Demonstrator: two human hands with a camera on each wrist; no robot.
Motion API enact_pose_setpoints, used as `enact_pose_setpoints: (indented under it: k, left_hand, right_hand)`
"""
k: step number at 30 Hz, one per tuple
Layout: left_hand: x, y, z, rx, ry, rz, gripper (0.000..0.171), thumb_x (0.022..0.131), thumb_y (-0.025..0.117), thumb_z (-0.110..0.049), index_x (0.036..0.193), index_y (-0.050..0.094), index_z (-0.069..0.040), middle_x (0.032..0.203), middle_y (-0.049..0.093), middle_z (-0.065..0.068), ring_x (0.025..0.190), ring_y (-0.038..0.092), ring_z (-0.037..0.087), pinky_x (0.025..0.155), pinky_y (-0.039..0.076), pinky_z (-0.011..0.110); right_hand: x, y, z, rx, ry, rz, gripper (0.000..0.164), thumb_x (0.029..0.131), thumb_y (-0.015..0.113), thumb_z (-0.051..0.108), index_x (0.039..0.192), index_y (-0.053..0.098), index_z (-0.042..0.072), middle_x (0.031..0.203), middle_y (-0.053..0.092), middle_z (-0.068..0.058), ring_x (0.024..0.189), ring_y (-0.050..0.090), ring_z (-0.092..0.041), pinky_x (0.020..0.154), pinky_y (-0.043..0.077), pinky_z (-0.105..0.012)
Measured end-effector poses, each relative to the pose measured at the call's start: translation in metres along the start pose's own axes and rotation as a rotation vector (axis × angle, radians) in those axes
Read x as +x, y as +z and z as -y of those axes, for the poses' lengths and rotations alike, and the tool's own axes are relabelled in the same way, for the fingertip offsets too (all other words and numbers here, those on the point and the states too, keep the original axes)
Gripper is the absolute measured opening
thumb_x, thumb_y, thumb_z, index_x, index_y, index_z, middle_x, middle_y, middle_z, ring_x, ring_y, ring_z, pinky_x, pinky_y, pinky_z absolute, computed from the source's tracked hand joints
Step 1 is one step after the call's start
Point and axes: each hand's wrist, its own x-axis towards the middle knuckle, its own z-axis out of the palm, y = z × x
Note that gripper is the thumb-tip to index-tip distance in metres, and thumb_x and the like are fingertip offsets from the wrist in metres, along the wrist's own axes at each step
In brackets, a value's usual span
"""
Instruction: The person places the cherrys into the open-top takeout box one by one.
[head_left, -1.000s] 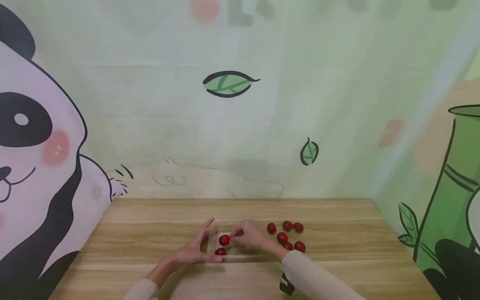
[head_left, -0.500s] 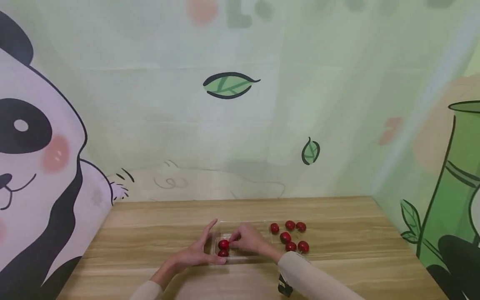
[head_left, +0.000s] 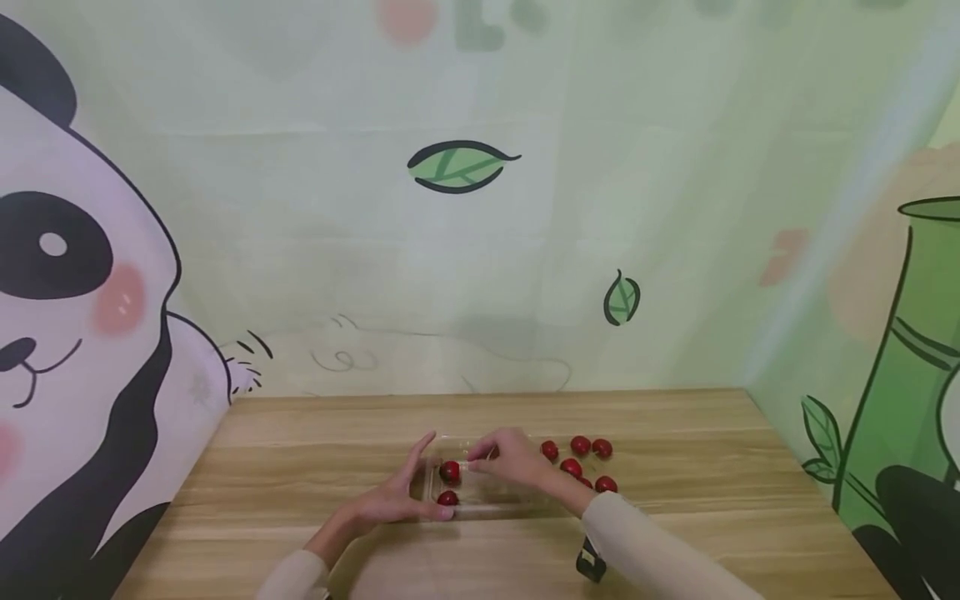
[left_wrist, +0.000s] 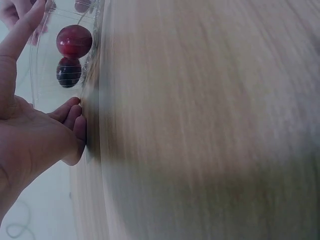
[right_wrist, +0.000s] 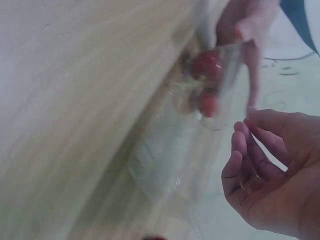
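A clear plastic box [head_left: 495, 500] stands on the wooden table. My left hand [head_left: 390, 500] grips its left end, thumb along the front side. Inside that end are two dark red cherries, a rear cherry [head_left: 450, 472] and a front cherry [head_left: 447, 498]; the left wrist view shows them close together behind clear plastic. Over the box, my right hand [head_left: 513, 458] has thumb and forefinger tips pinched together just right of the rear cherry, seemingly on its thin stem. Blur in the right wrist view hides the stem at the fingertips [right_wrist: 248, 117].
Right of the box lie several loose cherries [head_left: 580, 445], partly behind the right forearm. A small black object [head_left: 591, 560] shows below the right sleeve. Behind the table [head_left: 675, 417] hangs a green backdrop [head_left: 337, 208] with a printed panda.
The rear cherry came down close to the front one half a second ago, and now sits farther back from it. My right hand has moved back and right; the left keeps its hold.
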Motion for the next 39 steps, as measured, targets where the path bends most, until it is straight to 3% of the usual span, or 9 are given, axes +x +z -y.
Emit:
enact_pose_setpoints:
  k: [5, 13, 17, 22, 26, 31, 39]
  left_hand:
    - [0.002, -0.001, 0.0, 0.006, 0.009, -0.004, 0.126, 0.08, 0.088, -0.028, 0.164, -0.006, -0.024, 0.165, 0.027, 0.023, 0.153, 0.021, 0.048, 0.12, 0.01, 0.074]
    - [-0.001, 0.002, 0.002, 0.011, 0.007, -0.012, 0.125, 0.08, 0.089, -0.026, 0.165, -0.004, -0.025, 0.165, 0.024, 0.029, 0.153, 0.019, 0.051, 0.12, 0.012, 0.075]
    - [-0.001, 0.003, 0.001, 0.007, 0.011, -0.009, 0.125, 0.08, 0.088, -0.025, 0.165, -0.004, -0.025, 0.165, 0.022, 0.029, 0.153, 0.017, 0.052, 0.12, 0.011, 0.075]
    - [0.0, 0.002, 0.0, 0.003, 0.012, -0.01, 0.123, 0.081, 0.087, -0.025, 0.164, -0.003, -0.027, 0.166, 0.022, 0.029, 0.153, 0.016, 0.052, 0.119, 0.011, 0.075]
    - [-0.001, 0.002, -0.001, 0.004, 0.012, -0.011, 0.123, 0.082, 0.087, -0.026, 0.164, -0.004, -0.026, 0.166, 0.022, 0.028, 0.153, 0.016, 0.051, 0.12, 0.01, 0.075]
    - [-0.003, 0.002, 0.0, 0.005, 0.016, -0.008, 0.124, 0.082, 0.087, -0.026, 0.164, -0.006, -0.022, 0.166, 0.023, 0.027, 0.153, 0.016, 0.051, 0.12, 0.01, 0.075]
    - [-0.001, 0.001, 0.001, 0.011, 0.014, -0.008, 0.123, 0.083, 0.086, -0.028, 0.165, -0.005, -0.024, 0.165, 0.025, 0.025, 0.154, 0.016, 0.051, 0.119, 0.011, 0.075]
  right_hand:
    - [-0.017, -0.035, -0.009, -0.056, -0.024, -0.029, 0.015, 0.095, 0.072, 0.01, 0.101, 0.078, -0.002, 0.098, 0.079, -0.012, 0.08, 0.066, -0.007, 0.068, 0.052, -0.017]
    - [-0.059, -0.077, -0.036, -0.045, 0.091, -0.071, 0.015, 0.094, 0.071, 0.009, 0.099, 0.077, -0.004, 0.092, 0.079, -0.014, 0.081, 0.071, -0.019, 0.069, 0.054, -0.019]
    - [-0.082, -0.088, -0.049, -0.047, 0.085, -0.077, 0.014, 0.093, 0.072, 0.007, 0.096, 0.077, -0.005, 0.092, 0.079, -0.013, 0.081, 0.069, -0.011, 0.071, 0.055, -0.019]
    - [-0.108, -0.097, -0.064, -0.063, 0.101, -0.06, 0.015, 0.093, 0.072, 0.009, 0.092, 0.077, -0.005, 0.086, 0.078, -0.013, 0.071, 0.061, -0.002, 0.062, 0.051, -0.017]
    - [-0.124, -0.097, -0.075, -0.088, 0.117, -0.078, 0.015, 0.092, 0.073, 0.011, 0.089, 0.078, -0.003, 0.081, 0.077, -0.012, 0.066, 0.063, -0.003, 0.06, 0.052, -0.018]
    - [-0.137, -0.093, -0.083, -0.124, 0.153, -0.12, 0.013, 0.089, 0.076, 0.015, 0.085, 0.078, 0.002, 0.078, 0.077, -0.008, 0.064, 0.066, -0.009, 0.06, 0.052, -0.018]
    - [-0.148, -0.086, -0.091, -0.14, 0.201, -0.123, 0.015, 0.089, 0.078, 0.018, 0.077, 0.078, 0.009, 0.068, 0.074, 0.001, 0.053, 0.05, 0.004, 0.05, 0.045, -0.017]
